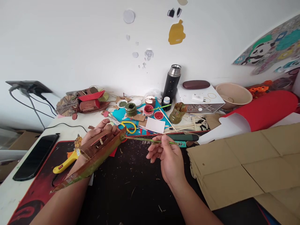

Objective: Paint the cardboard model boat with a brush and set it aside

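Left of the frame's centre, the left hand (99, 132) cradles a long, narrow model boat of brown cardboard and wood (93, 153), its hull streaked with rough green and brown paint. The fingers curl over the far side of the hull, closed around it, and the boat lies slanted from lower left up to a pointed bow near the middle of the frame. Small pale sticks stand in its brown upper deck.

The right hand (167, 156), at centre, pinches a thin green-smeared paintbrush (150, 140) between thumb and fingertips, fingers drawn narrow about the shaft. The brush lies almost level, and its tip meets the boat's bow.

Both hover over a dark, scuffed desk mat (131, 184) flecked with pale scraps. A yellow plastic glue gun (65, 162) lies just left of the boat, and a black phone (35, 161) rests flat at the far left. Behind, in the upper middle, stand an open jar of green paint (130, 109), an open pot of red paint (148, 110), a murky glass jar (178, 113) and a tall black flask with a steel cap (172, 82). Yellow-handled scissors (128, 126) lie on blue paper. Creased brown corrugated cardboard sheets (246, 165) fill the lower right, beside a roll of red paper (264, 109).
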A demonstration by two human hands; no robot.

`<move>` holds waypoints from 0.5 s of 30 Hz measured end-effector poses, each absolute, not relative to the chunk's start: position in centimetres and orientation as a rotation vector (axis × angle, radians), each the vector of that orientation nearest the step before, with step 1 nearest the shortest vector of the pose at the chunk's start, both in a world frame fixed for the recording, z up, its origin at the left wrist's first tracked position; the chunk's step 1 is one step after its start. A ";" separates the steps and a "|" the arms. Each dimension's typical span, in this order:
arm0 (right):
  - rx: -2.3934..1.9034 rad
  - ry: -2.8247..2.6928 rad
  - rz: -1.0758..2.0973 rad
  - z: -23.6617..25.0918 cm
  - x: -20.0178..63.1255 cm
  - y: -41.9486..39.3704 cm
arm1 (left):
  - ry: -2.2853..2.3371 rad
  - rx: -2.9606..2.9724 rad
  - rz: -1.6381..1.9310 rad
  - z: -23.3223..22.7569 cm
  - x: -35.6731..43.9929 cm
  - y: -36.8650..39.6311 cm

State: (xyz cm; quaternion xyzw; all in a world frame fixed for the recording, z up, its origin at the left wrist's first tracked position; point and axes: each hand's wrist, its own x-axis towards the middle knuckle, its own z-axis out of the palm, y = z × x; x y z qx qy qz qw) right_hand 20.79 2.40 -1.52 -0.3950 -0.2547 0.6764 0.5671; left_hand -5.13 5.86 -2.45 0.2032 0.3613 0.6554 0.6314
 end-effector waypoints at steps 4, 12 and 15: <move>-0.921 -0.605 1.595 -1.6 20.7 2.4 | 0.798 0.472 1.508 -2.6 -5.0 5.7; -0.974 -0.626 1.555 -1.8 21.0 2.7 | 0.833 0.478 1.501 -2.6 -5.5 5.7; -0.992 -0.610 1.516 -1.9 21.1 2.8 | 0.869 0.456 1.508 -2.6 -5.8 5.6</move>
